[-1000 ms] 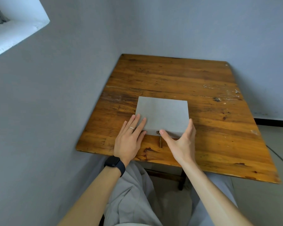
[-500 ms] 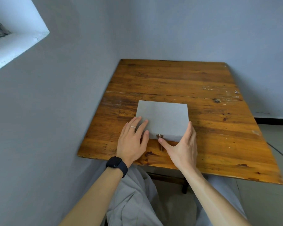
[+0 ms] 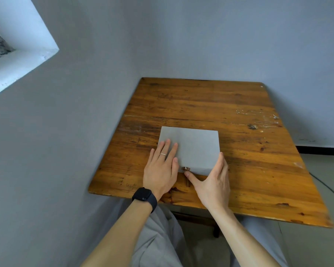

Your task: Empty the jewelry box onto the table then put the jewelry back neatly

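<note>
Left hand [image 3: 160, 170] flat on jewelry box [image 3: 197, 147]

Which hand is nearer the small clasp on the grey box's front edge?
Right. The right hand has its thumb tip just below the clasp; the left hand lies flat on the lid, left of it.

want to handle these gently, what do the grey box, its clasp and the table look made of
Grey box: matte, smooth, no sheen; maybe covered board, unclear. Clasp: small, brownish, glinting; likely metal. Table: glossy varnished wood; grain, knots, worn patches.
</note>
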Demonstrator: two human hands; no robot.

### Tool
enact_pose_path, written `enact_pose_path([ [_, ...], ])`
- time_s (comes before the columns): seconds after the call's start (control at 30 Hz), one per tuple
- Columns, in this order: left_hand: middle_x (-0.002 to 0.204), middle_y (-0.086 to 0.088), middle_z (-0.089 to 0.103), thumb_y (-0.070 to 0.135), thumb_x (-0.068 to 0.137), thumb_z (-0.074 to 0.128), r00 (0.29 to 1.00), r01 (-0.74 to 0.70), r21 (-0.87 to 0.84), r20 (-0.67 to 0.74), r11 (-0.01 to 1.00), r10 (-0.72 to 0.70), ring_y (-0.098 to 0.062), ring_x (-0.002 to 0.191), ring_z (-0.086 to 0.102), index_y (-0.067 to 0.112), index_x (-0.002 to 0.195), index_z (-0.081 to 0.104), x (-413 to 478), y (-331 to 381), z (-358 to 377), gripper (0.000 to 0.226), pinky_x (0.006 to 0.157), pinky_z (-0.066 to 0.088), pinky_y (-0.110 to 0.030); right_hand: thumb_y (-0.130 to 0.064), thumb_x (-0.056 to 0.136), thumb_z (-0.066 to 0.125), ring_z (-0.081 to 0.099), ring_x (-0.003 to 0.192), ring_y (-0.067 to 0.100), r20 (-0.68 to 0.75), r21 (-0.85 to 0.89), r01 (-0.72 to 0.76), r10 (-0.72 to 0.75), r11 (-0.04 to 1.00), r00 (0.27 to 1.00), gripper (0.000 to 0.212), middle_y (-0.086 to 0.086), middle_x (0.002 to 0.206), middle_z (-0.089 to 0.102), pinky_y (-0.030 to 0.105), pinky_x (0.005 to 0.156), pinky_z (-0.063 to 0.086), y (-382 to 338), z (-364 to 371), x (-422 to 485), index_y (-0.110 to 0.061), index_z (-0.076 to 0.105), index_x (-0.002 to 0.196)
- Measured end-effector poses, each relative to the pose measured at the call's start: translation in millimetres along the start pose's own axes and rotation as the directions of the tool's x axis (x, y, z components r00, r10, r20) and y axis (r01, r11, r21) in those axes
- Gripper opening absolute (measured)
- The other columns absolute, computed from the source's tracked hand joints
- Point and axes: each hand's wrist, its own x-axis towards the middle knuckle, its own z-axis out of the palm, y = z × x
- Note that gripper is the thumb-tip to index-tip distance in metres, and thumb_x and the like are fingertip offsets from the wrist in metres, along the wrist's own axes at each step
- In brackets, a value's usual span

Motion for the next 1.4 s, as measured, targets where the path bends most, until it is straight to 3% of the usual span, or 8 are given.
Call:
enact_pose_path([
  [0.27, 0.161, 0.000, 0.031, 0.038, 0.103, 0.019, 1.000, 0.016, 0.011, -0.012, 1.000, -0.016, -0.017, 0.152, 0.018, 0.023, 0.155, 0.034, 0.0, -0.3, 4.0, 0.055, 0.124, 0.015, -0.042, -0.073, 0.066, 0.071, 0.048, 0.126, 0.028, -0.005, -0.039, 0.009, -0.009, 0.999, 1.000, 0.121, 0.012, 0.147, 0.037, 0.044, 0.087, 0.057, -2.1, -1.9, -1.9, -0.015, 0.009, 0.153],
  [0.4, 0.162, 0.002, 0.030, 0.039, 0.103, 0.017, 1.000, 0.016, 0.019, 0.003, 1.000, -0.016, -0.016, 0.152, 0.017, 0.025, 0.156, 0.032, 0.1, -0.3, 3.2, 0.056, 0.123, 0.010, -0.039, -0.071, 0.068, 0.071, 0.048, 0.128, 0.029, -0.002, -0.029, 0.037, -0.038, 0.999, 0.999, 0.119, 0.014, 0.148, 0.038, 0.044, 0.090, 0.056, 1.6, -3.2, -1.3, -0.013, 0.010, 0.153],
  [0.63, 0.164, 0.005, 0.023, 0.041, 0.104, 0.014, 0.999, 0.013, 0.053, 0.046, 0.999, -0.015, -0.013, 0.153, 0.012, 0.029, 0.157, 0.026, -0.1, -1.3, -1.7, 0.056, 0.124, 0.007, -0.040, -0.060, 0.084, 0.062, 0.044, 0.134, 0.024, 0.143, 0.022, 0.080, -0.083, 0.997, 0.986, 0.100, 0.007, 0.154, 0.036, 0.036, 0.095, 0.051, 17.8, -20.7, 2.6, -0.020, 0.005, 0.157],
  [0.73, 0.165, 0.006, 0.021, 0.043, 0.104, 0.012, 0.998, 0.002, 0.042, 0.066, 0.999, -0.004, -0.011, 0.153, 0.010, 0.030, 0.158, 0.025, -1.0, -2.7, -4.1, 0.056, 0.125, 0.009, -0.042, -0.044, 0.090, 0.063, 0.049, 0.132, 0.022, 0.169, 0.139, 0.041, -0.065, 0.989, 0.983, 0.080, 0.004, 0.147, 0.049, 0.030, 0.098, 0.046, 32.6, -34.5, 5.9, -0.023, 0.022, 0.156],
  [0.87, 0.166, 0.009, 0.009, 0.052, 0.105, 0.014, 0.992, -0.022, 0.051, 0.126, 0.998, 0.015, -0.009, 0.153, -0.002, 0.032, 0.159, 0.016, -0.6, -6.3, -8.7, 0.057, 0.126, 0.006, -0.044, -0.027, 0.093, 0.063, 0.057, 0.126, 0.023, 0.111, 0.147, 0.052, -0.069, 0.988, 0.991, 0.060, 0.004, 0.137, 0.060, 0.027, 0.097, 0.042, 42.6, -38.3, -0.1, -0.020, 0.041, 0.149],
  [0.97, 0.167, 0.010, 0.004, 0.064, 0.102, 0.015, 0.984, -0.069, 0.075, 0.170, 0.995, 0.055, -0.009, 0.153, -0.006, 0.035, 0.159, 0.011, 2.3, -13.7, -13.1, 0.064, 0.126, 0.000, -0.042, -0.026, 0.094, 0.064, 0.058, 0.125, 0.024, 0.104, 0.113, 0.035, -0.046, 0.993, 0.993, 0.062, 0.005, 0.136, 0.061, 0.035, 0.097, 0.048, 39.9, -34.8, -2.5, -0.023, 0.038, 0.150],
  [1.23, 0.167, 0.010, 0.006, 0.065, 0.098, 0.008, 0.985, -0.019, 0.087, 0.173, 0.996, 0.003, -0.009, 0.153, -0.004, 0.036, 0.159, 0.011, 15.6, -35.2, -20.1, 0.067, 0.124, -0.001, -0.043, -0.027, 0.095, 0.063, 0.060, 0.121, 0.026, 0.114, 0.009, 0.192, -0.191, 0.981, 0.975, 0.066, 0.009, 0.133, 0.062, 0.034, 0.088, 0.054, 21.2, -23.3, 8.9, -0.021, 0.033, 0.153],
  [1.4, 0.167, 0.010, 0.005, 0.067, 0.096, 0.004, 0.983, 0.012, 0.087, 0.184, 0.996, -0.028, -0.010, 0.153, -0.006, 0.037, 0.159, 0.011, 22.4, -37.6, -21.0, 0.070, 0.125, 0.000, -0.047, -0.021, 0.088, 0.072, 0.066, 0.111, 0.029, 0.081, -0.033, 0.270, -0.267, 0.962, 0.960, 0.077, 0.012, 0.118, 0.070, 0.038, 0.079, 0.058, 18.9, -10.5, 12.8, -0.018, 0.031, 0.153],
])
